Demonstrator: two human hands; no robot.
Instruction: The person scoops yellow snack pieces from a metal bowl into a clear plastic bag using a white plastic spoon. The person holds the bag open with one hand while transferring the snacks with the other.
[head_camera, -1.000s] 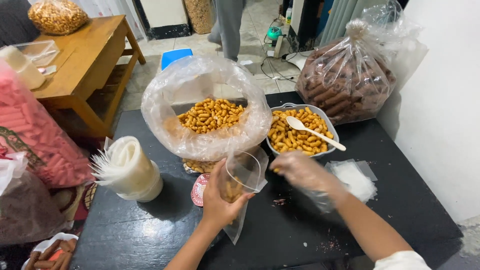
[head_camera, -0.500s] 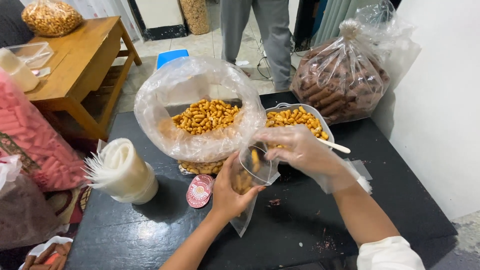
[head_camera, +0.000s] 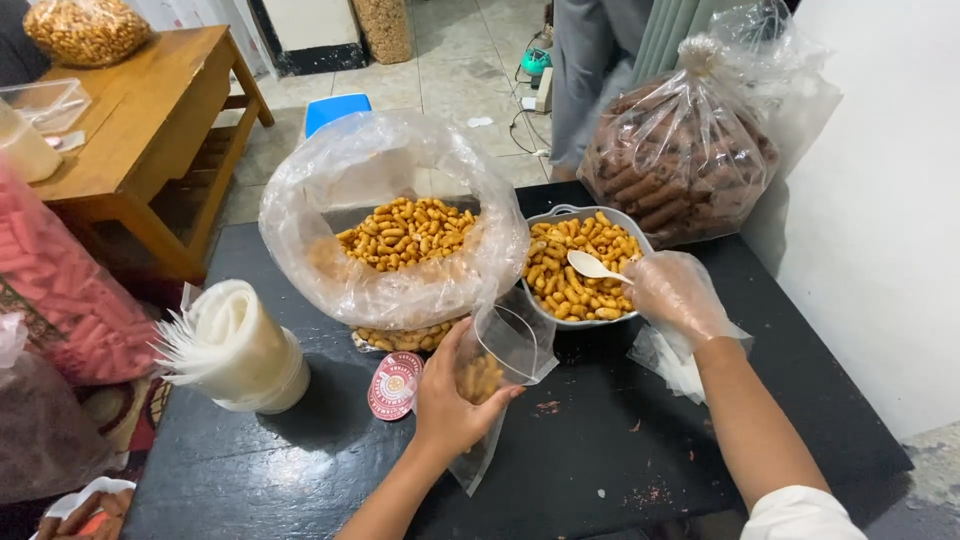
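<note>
A: Biggest first, quick. What's on top?

B: Black table (head_camera: 620, 470) fills most of the view. Left of it a wooden side table (head_camera: 150, 130), pale wall on the right.

A: On the black table?

B: At the back middle, a big clear bag (head_camera: 330, 215), mouth rolled open, part full of orange-yellow snack sticks. Back right, a tied clear bag of brown rolls (head_camera: 690, 160). Left front, a thick roll of empty plastic pouches (head_camera: 235, 350).

A: Smaller things?

B: A grey bowl (head_camera: 560, 215) of the same orange sticks, just right of the open bag and touching it. A white spoon (head_camera: 592, 266) lies in the bowl. A stack of round red labels (head_camera: 396, 384) sits beside the left hand.

A: Hands?

B: Left hand (head_camera: 448, 400) is bare, fingers wrapped round a small clear pouch (head_camera: 500, 350), holding it upright with its mouth open, just in front of the bowl. A few sticks sit in the bottom of the pouch. Right hand (head_camera: 675, 292) wears a thin plastic glove, fingers curled on the spoon handle at the bowl's right edge, spoon head resting on the snacks.

A: Anything under the right wrist?

B: A few more loose clear pouches (head_camera: 665, 362) flat on the table. Someone's legs (head_camera: 585, 80) stand beyond the table at the back.
</note>
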